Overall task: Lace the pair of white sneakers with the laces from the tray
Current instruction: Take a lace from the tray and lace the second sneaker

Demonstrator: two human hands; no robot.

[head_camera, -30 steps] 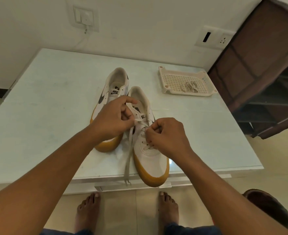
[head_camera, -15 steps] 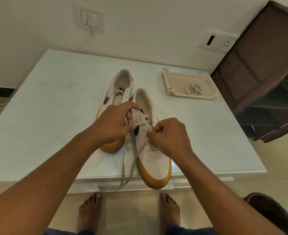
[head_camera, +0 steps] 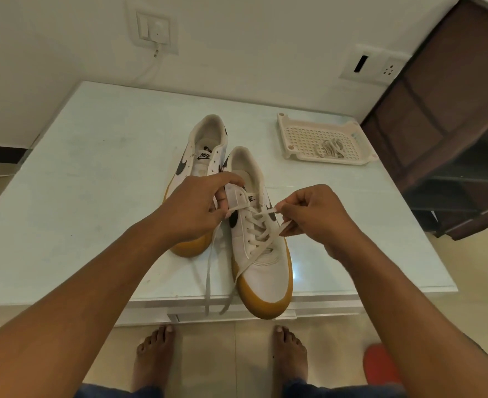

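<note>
Two white sneakers with tan soles stand side by side on the pale table (head_camera: 79,196). The nearer right sneaker (head_camera: 265,268) carries a white lace (head_camera: 254,222) threaded through several eyelets. My left hand (head_camera: 197,208) grips the sneaker's upper left edge and one strand of the lace. My right hand (head_camera: 311,214) pinches the other strand and holds it out to the right of the shoe. Two loose lace ends hang over the table's front edge. The left sneaker (head_camera: 205,145) behind has no lace. A second bundled lace (head_camera: 330,147) lies in the cream perforated tray (head_camera: 300,130).
The tray stands at the table's back right corner. A dark wooden shelf unit (head_camera: 452,110) stands to the right of the table. Wall sockets and a cable are behind. My bare feet and a red object (head_camera: 380,366) are on the floor below.
My right hand has moved out to the right, drawing its lace strand through and taut across the shoe. My left hand stays on the sneaker's upper edge.
</note>
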